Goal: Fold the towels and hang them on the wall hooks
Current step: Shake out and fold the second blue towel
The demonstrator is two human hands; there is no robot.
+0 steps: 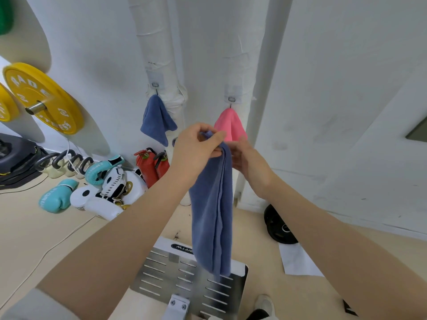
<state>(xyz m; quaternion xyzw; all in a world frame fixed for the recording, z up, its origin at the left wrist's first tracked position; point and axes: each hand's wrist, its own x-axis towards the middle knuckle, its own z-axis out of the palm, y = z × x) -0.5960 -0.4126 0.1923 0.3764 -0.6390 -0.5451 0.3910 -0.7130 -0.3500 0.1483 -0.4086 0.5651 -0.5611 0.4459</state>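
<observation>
A long blue towel (212,211), folded lengthwise, hangs straight down in front of me. My left hand (196,144) pinches its top end with thumb and fingers curled round the cloth. My right hand (245,155) is just right of the towel's top, fingers behind it, and whether they grip is hard to tell. On the white wrapped pipes behind, a blue towel (156,120) hangs from the left hook (155,85) and a pink towel (231,125) hangs from the right hook (231,99).
A metal slotted platform (161,273) stands below the towel. Boxing gloves (55,196), red bags (150,165) and kettlebells (64,162) lie on the floor at left. Yellow weight plates (41,98) sit on a bar at left. A black plate (278,225) and white paper (298,259) lie at right.
</observation>
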